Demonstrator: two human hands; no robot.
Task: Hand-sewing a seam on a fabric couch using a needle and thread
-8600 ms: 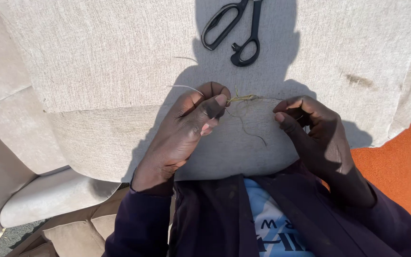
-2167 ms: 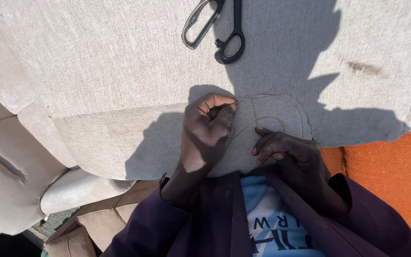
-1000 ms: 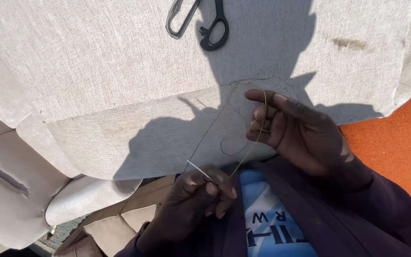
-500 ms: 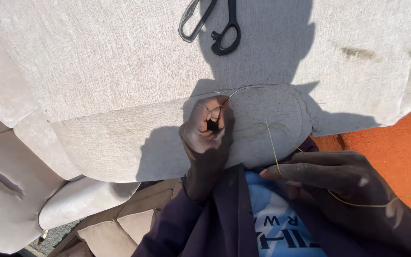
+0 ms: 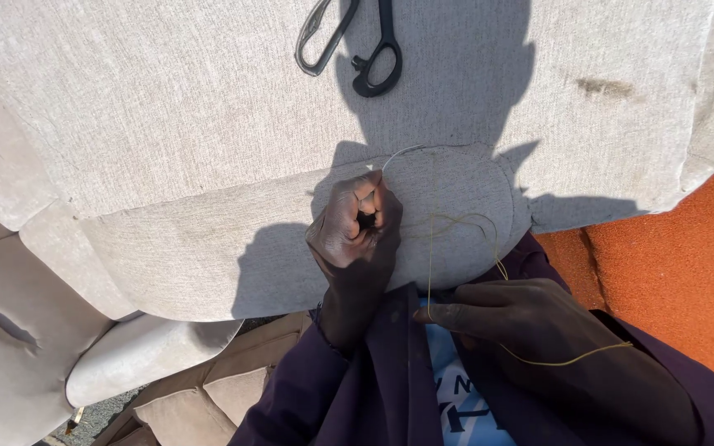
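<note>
Head view, looking down on hand-sewing of an upholstered cushion (image 5: 208, 149). The left hand (image 5: 355, 223) is closed, its fingertips pinched together on a curved needle (image 5: 397, 154), a thin pale arc that rises from the fingers to the rounded front edge of the beige fabric. The right hand (image 5: 522, 318) lies low against the person's dark jacket (image 5: 332, 396), fingers drawn together, with a yellowish thread (image 5: 456, 221) running across them; whether it is actually pinched or merely draped cannot be told. The thread loops loosely over the shaded fabric between the two hands and trails on to the right over the sleeve.

Handling, as a judgement: the needle is light, stiff and slim, likely slippery, and is best gripped at mid-shank, clear of the point. The thread is limp and tangles readily, so it wants light tension taken close to the fabric. The cushion is soft yet bulky and gives under pressure.

A pair of black-handled scissors (image 5: 369, 49) lies on the cushion's upper face, well apart from both hands. Further pale cushions (image 5: 18, 330) sit at lower left; an orange surface (image 5: 671, 272) shows at right.
</note>
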